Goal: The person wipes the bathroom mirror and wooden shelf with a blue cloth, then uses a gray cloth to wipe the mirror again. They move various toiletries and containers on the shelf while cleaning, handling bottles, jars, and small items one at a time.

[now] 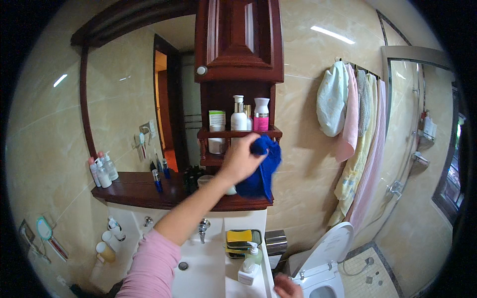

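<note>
My left hand (pixel 244 158), at the end of a pink sleeve, grips a bunched dark blue cloth (pixel 261 175) at the front of the wooden shelf unit (pixel 240 130). The cloth hangs down from my fingers, over part of the lower shelf. Above it stand a white pump bottle (pixel 238 117), a pink and white bottle (pixel 261 115) and a box with a green edge (pixel 217 120). A white jar (pixel 216 146) sits on the lower shelf, left of my hand. My right hand (pixel 287 287) shows only in part at the bottom edge, beside the washbasin counter; whether it holds anything is hidden.
Below lie a dark wooden ledge (pixel 141 193) with bottles, and a white washbasin (pixel 197 277) with a metal faucet (pixel 202 229). Soap bottles (pixel 249 270) and a yellow sponge (pixel 239 236) stand at its right. Towels (pixel 344 111) hang on the wall above a toilet (pixel 322 279) with its lid raised.
</note>
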Action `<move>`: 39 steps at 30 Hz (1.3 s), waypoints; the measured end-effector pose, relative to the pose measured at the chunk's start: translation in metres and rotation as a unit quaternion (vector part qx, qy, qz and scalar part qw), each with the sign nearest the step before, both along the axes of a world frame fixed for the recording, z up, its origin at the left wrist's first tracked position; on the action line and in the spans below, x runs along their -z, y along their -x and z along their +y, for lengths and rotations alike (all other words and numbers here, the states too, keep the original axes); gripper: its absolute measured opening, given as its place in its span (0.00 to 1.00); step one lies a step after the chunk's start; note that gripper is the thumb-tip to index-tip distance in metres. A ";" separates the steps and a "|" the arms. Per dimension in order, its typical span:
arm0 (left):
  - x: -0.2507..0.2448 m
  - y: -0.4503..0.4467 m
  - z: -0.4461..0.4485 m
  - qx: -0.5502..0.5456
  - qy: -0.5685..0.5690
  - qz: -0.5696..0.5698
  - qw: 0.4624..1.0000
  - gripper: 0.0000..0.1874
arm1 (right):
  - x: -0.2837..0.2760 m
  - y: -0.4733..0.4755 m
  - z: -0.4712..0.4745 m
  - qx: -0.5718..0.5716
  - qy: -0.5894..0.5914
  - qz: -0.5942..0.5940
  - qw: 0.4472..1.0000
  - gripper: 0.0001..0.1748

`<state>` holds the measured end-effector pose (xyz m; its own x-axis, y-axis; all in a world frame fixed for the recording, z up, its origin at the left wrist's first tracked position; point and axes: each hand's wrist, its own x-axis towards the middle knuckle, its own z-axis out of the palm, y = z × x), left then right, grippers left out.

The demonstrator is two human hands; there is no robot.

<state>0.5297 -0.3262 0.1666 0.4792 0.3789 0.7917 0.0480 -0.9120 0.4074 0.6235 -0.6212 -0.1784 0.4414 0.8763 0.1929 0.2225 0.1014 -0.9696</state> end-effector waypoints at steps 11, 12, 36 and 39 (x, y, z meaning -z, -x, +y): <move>-0.013 0.021 -0.050 -0.007 -0.150 0.112 0.982 0.26 | -0.085 -0.010 0.015 0.010 -0.148 0.219 0.965 0.37; -0.034 0.025 -0.025 -0.082 -0.136 0.068 0.985 0.25 | -0.066 -0.008 0.009 0.010 -0.154 0.201 0.967 0.44; -0.081 -0.007 0.094 -0.320 -0.011 0.053 0.946 0.26 | 0.109 0.012 -0.060 0.134 0.093 -0.167 0.972 0.34; -0.089 -0.003 0.093 -0.315 0.001 0.039 0.948 0.26 | 0.102 0.015 -0.061 0.141 0.101 -0.174 0.969 0.34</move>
